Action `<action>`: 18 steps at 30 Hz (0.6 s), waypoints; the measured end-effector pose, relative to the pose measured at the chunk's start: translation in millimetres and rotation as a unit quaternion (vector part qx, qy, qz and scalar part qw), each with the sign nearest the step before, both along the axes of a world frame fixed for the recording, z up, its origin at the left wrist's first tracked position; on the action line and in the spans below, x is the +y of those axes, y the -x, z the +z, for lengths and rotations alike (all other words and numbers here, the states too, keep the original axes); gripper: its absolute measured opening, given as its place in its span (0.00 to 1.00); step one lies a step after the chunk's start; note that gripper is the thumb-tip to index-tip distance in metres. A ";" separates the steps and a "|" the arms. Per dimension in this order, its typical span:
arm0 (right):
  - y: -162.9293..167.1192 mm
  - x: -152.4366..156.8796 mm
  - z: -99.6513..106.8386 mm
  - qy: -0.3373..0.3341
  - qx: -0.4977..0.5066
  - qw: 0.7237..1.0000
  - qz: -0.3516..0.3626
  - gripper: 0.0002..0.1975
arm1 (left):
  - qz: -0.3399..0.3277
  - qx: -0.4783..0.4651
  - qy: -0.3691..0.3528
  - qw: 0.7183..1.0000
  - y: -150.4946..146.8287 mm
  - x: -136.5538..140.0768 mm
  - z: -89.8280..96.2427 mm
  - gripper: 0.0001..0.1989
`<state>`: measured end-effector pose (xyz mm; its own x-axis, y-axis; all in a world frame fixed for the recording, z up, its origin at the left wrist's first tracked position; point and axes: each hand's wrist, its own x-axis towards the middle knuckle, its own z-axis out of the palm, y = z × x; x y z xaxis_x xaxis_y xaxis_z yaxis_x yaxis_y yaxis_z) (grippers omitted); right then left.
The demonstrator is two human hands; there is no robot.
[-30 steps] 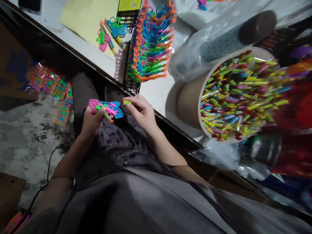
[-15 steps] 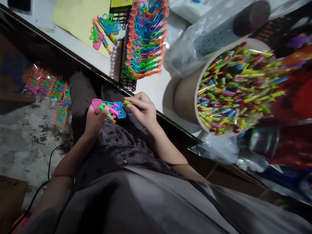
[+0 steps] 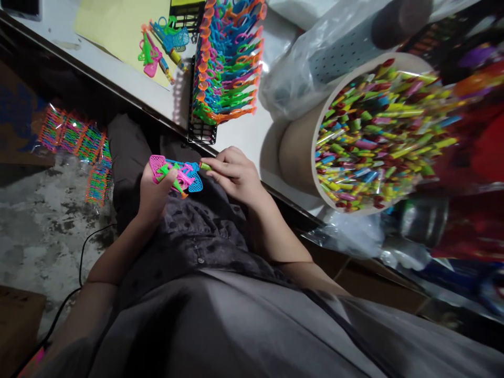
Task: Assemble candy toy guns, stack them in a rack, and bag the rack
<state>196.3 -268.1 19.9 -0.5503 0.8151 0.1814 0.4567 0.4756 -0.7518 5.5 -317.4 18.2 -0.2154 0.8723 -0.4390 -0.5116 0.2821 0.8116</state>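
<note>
I'm looking down on a white table (image 3: 236, 142) running across the top of my view from ten o'clock to four. A yellow sheet (image 3: 106, 31) lies on it toward ten, with a few loose plastic toys (image 3: 151, 55) on its edge. At half past eleven a black rack (image 3: 202, 135) stands packed with bright plastic toys (image 3: 232, 68); at two, a beige tub (image 3: 297, 157) brims with small wrapped pieces (image 3: 370, 131). Mottled grey floor (image 3: 51, 231) opens at nine, bagged toy packs (image 3: 74, 134) above it, a cardboard box (image 3: 19, 320) at eight.

Over the lap, at nine, the left hand (image 3: 155, 191) grips a pink, green and blue toy bundle (image 3: 179, 176) under its thumb. Near the dial's centre the right hand (image 3: 240, 176) pinches a yellow-green piece (image 3: 205, 166) just beside the bundle; I can't tell whether they touch.
</note>
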 end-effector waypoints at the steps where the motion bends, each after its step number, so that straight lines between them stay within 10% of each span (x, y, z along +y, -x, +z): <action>1: 0.6 -0.8 0.0 -0.020 0.004 1.000 0.012 0.17 | 0.001 0.002 -0.001 1.000 0.8 -0.1 0.5 0.15; 18: 7.0 -10.9 11.5 -0.121 -0.006 0.992 0.036 0.15 | 0.011 0.108 -0.031 0.994 0.9 -0.2 0.4 0.14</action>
<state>189.2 -279.1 31.4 -0.6082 0.7071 0.3606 0.4228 0.6731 -0.6068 4.7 -317.6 18.5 -0.3171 0.8902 -0.3271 -0.3296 0.2199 0.9181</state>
